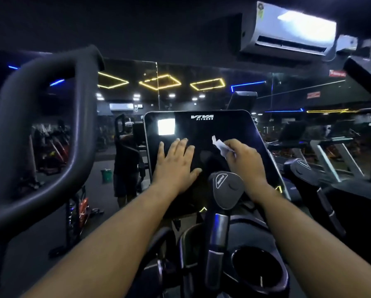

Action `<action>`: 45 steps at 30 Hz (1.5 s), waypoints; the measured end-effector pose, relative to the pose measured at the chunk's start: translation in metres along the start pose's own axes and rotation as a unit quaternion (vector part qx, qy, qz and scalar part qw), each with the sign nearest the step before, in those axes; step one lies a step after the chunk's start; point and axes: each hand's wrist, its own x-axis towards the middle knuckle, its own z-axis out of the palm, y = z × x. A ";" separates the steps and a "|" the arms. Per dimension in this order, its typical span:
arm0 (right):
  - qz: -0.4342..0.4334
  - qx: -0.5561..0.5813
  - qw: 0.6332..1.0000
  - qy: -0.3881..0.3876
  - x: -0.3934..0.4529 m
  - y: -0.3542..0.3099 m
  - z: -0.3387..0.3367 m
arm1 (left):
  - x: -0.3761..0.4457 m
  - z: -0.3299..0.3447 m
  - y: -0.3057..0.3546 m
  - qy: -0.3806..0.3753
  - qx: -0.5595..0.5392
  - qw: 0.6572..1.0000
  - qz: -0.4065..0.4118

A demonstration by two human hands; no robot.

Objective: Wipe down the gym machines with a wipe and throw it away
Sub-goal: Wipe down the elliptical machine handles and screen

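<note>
Right hand (243, 157) pinching the wipe (220, 147) against the screen (234, 125), unwiped glass lying far and left, left hand (176, 162) flat, fingers straight, bracing nearby.

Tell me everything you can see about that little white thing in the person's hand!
It is a small white wipe, crumpled and wrinkly, looking like thin paper or cloth. The right hand pinches it between thumb and curled fingers, so only its upper part pokes out, with one pointy corner sticking up. It lies against the dark, glossy console screen of the gym machine, right of the screen's middle. The left hand lies flat on the screen beside it and does not touch the wipe.
</note>
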 end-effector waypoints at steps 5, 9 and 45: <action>-0.036 -0.052 0.997 0.044 0.052 0.003 0.029 | 0.029 0.010 -0.015 -0.023 0.046 0.999 -0.005; -0.045 -0.002 0.990 -0.133 0.060 -0.004 0.061 | 0.034 0.022 -0.015 -0.011 0.054 0.998 -0.001; 0.159 -0.102 0.973 -0.136 0.126 0.082 0.052 | 0.032 0.022 -0.014 -0.024 0.058 0.998 -0.006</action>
